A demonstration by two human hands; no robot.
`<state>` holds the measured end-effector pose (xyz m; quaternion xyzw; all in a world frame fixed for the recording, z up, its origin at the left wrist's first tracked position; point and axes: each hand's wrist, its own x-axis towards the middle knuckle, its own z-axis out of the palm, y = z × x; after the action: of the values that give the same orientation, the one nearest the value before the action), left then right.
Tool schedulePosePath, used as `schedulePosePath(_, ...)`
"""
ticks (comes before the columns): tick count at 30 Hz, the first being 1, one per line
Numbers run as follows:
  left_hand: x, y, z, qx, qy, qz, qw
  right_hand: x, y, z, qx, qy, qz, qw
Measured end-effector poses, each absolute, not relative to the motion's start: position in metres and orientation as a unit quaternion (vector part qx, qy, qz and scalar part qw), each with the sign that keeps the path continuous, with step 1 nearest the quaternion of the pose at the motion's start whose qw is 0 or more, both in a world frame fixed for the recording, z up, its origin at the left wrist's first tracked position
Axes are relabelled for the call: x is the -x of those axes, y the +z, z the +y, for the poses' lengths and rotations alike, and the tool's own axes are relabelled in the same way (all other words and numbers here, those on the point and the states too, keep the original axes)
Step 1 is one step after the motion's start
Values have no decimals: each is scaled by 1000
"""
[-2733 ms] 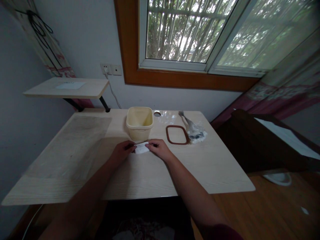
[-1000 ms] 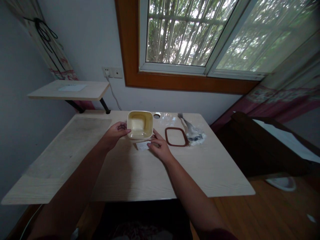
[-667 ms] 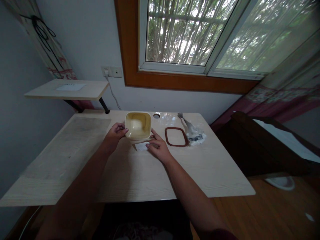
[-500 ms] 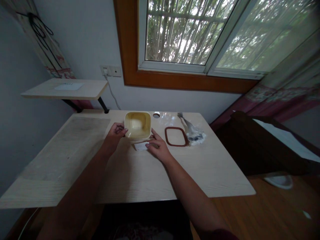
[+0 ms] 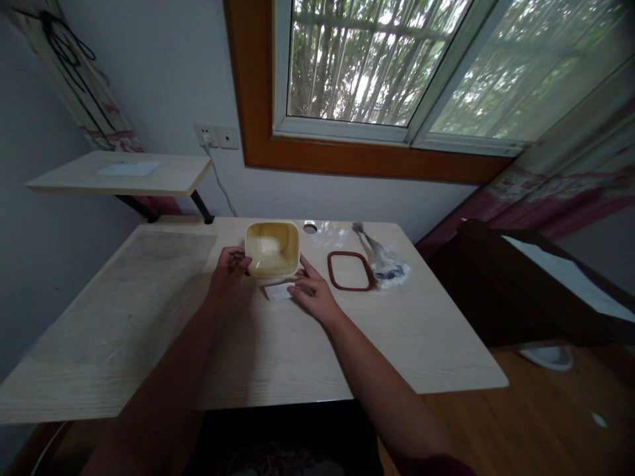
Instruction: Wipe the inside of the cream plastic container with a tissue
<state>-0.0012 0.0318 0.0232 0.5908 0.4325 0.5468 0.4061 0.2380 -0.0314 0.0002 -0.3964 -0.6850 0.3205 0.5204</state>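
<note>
A pale yellow, rounded-square container is tipped so that its open inside faces me. My left hand is closed on its left side, thumb in front at the rim and the other fingers curled at the side. My right hand is at the lower right, its index finger reaching up along the container's right side. Its thumb is on the right end of a small white card below the container, with other fingers curled behind. How the card is supported is unclear.
To the right, a reddish-brown rounded frame lies on the table beside a clear plastic bag with dark contents. A raised shelf stands at the back left. Behind the container is a round cable hole.
The container and my left hand have shifted very slightly left, along with a small shift of the view. My grip looks the same.
</note>
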Motion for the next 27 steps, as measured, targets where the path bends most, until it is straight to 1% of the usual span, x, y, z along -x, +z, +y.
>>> schedulePosePath(9,-1,18,28,-611,548,433,374,-234,-3,-32,389,345,-666,535)
schedulePosePath(19,1,9,24,-631,539,435,349,-233,-10,-33,394,331,-675,529)
schedulePosePath(27,2,15,20,-570,529,486,399,-230,-6,-37,395,332,-683,516)
